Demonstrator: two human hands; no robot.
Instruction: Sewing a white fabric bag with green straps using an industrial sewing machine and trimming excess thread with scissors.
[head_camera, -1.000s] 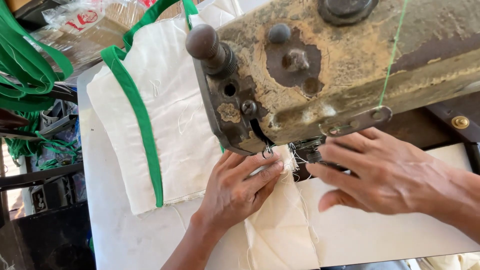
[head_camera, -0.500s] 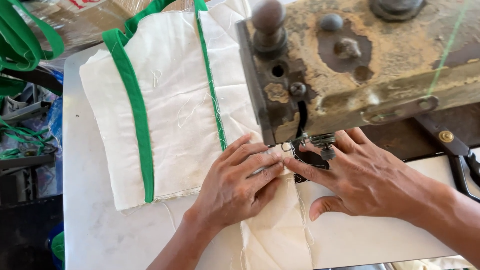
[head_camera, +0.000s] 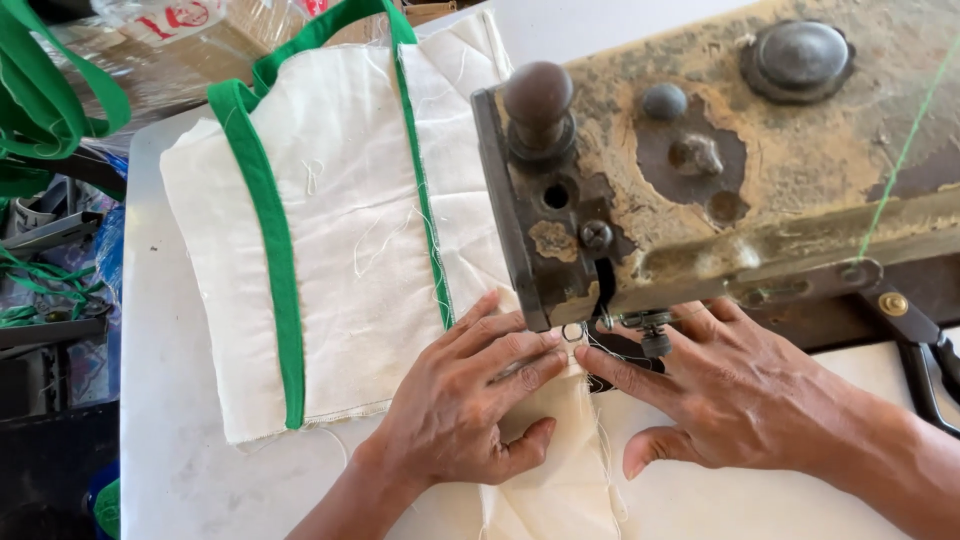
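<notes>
Left hand (head_camera: 470, 410) flat, fingers spread, pressing cream cloth (head_camera: 545, 480) onto the white surface (head_camera: 170, 430) just beside the needle area of a worn, rust-stained sewing machine (head_camera: 720, 170). Right hand (head_camera: 730, 395) flat too, fingers together, pointing leftward under the machine head, fingertips close to those of the left. Cloth beneath both palms, running up under the presser foot. Beyond, to the left of the machine: stacked cream bag panels (head_camera: 340, 250) edged with green binding (head_camera: 275, 250). Green thread (head_camera: 900, 160) slanting across the machine body. Black scissors (head_camera: 925, 350) at the right edge.
</notes>
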